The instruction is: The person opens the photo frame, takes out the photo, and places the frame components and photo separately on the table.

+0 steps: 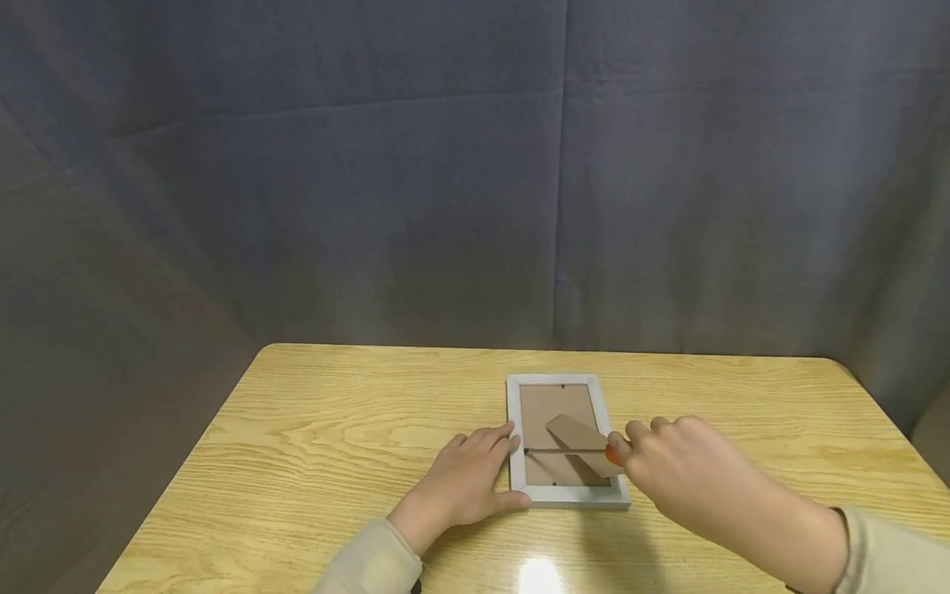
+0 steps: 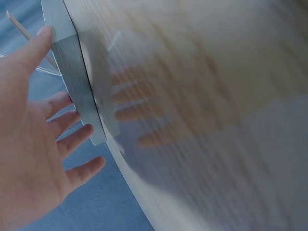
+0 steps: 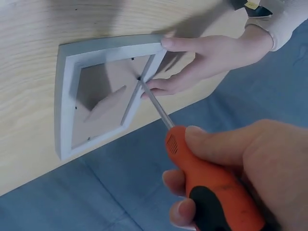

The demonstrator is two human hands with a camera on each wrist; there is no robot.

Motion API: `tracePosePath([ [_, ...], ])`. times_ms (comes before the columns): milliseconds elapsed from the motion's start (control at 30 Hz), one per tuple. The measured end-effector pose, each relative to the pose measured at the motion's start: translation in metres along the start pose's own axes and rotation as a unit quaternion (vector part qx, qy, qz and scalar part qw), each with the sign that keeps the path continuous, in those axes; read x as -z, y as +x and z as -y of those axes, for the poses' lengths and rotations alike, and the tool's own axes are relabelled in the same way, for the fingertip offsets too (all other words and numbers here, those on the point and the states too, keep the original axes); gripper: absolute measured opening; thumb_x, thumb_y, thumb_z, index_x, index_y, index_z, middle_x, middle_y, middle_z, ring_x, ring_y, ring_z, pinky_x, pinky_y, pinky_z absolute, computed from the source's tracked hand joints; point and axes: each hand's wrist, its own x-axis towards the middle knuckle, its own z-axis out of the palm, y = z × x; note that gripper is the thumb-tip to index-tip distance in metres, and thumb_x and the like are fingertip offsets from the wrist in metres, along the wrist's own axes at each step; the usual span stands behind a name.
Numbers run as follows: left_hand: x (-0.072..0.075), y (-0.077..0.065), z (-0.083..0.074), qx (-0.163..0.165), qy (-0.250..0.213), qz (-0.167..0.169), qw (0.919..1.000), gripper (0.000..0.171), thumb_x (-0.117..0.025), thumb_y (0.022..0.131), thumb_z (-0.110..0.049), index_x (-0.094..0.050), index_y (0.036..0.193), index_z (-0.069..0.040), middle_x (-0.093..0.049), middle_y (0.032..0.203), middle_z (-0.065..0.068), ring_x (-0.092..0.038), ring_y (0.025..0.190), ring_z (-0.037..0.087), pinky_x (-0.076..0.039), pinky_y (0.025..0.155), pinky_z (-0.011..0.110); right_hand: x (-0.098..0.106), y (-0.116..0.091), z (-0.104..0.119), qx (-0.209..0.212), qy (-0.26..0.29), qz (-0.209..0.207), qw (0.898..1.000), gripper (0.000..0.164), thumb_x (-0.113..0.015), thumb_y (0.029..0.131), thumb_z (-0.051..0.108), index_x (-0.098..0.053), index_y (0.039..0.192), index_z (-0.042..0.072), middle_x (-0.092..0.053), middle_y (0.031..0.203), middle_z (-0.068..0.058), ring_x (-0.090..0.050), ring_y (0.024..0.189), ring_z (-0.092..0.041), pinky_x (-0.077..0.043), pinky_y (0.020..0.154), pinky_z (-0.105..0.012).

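Observation:
A picture frame (image 1: 575,497) with a pale grey border lies face down on the table, its brown backing board (image 1: 542,404) and raised stand flap (image 1: 575,435) showing. My left hand (image 1: 467,478) rests against the frame's left side, thumb at the near corner and fingers fairly straight along the edge. With my right hand (image 1: 683,466) I grip a screwdriver (image 3: 216,185) by its orange and black handle. Its metal shaft crosses over the backing, the tip right at a small dark tab (image 1: 527,451) on the left inner edge.
The wood-grain table (image 1: 334,412) has rounded far corners. Behind it hangs a dark grey-blue curtain (image 1: 445,206). Small dark tabs also sit along the top and bottom inner edges of the frame.

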Motion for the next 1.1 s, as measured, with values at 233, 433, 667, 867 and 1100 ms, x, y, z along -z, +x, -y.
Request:
tracePosePath([
  [233,0.000,0.000,0.000,0.004,-0.003,0.000,1.0000,0.084,-0.047,0.081,-0.068,-0.038,0.144,-0.013,-0.030,0.157,0.006,-0.033,0.138,0.025,-0.035,0.110,0.056,-0.005,-0.004,-0.001,-0.025,0.027,-0.010,0.999,0.021,-0.066,0.060,-0.004,-0.058,0.069,0.012,-0.044,0.049,0.001,-0.033,0.038,-0.012,-0.026,0.031,-0.022],
  [433,0.001,0.000,0.001,0.004,-0.007,0.002,1.0000,0.083,-0.047,0.081,-0.067,-0.038,0.144,-0.014,-0.030,0.157,0.005,-0.032,0.138,0.025,-0.035,0.110,0.056,-0.006,-0.007,0.002,-0.046,0.037,-0.006,0.998,0.019,-0.067,0.060,-0.003,-0.062,0.073,0.010,-0.046,0.051,0.001,-0.037,0.039,-0.013,-0.026,0.031,-0.023],
  [667,0.002,0.000,0.000,0.005,-0.011,0.003,0.9999,0.083,-0.047,0.082,-0.067,-0.038,0.144,-0.014,-0.029,0.157,0.005,-0.032,0.138,0.025,-0.035,0.109,0.057,-0.008,-0.013,0.009,-0.036,0.007,-0.030,0.999,0.023,-0.075,0.063,0.005,-0.067,0.085,0.008,-0.052,0.053,-0.001,-0.036,0.040,-0.012,-0.027,0.030,-0.022],
  [867,0.002,-0.001,0.000,0.005,-0.013,0.003,0.9999,0.083,-0.048,0.082,-0.067,-0.038,0.144,-0.013,-0.030,0.157,0.005,-0.032,0.138,0.025,-0.036,0.109,0.056,-0.012,-0.017,0.019,-0.024,-0.012,-0.095,0.995,0.019,-0.046,0.084,0.002,-0.064,0.080,0.005,-0.040,0.048,0.001,-0.022,0.041,-0.008,-0.017,0.031,-0.018],
  [1100,0.001,-0.002,-0.002,0.006,-0.016,0.005,0.9998,0.083,-0.048,0.081,-0.066,-0.038,0.144,-0.013,-0.030,0.157,0.006,-0.032,0.138,0.025,-0.035,0.109,0.055,-0.017,-0.023,0.022,-0.049,0.007,-0.102,0.994,0.048,-0.018,0.098,0.008,-0.064,0.081,0.008,-0.041,0.048,0.001,-0.027,0.038,-0.010,-0.018,0.030,-0.018],
])
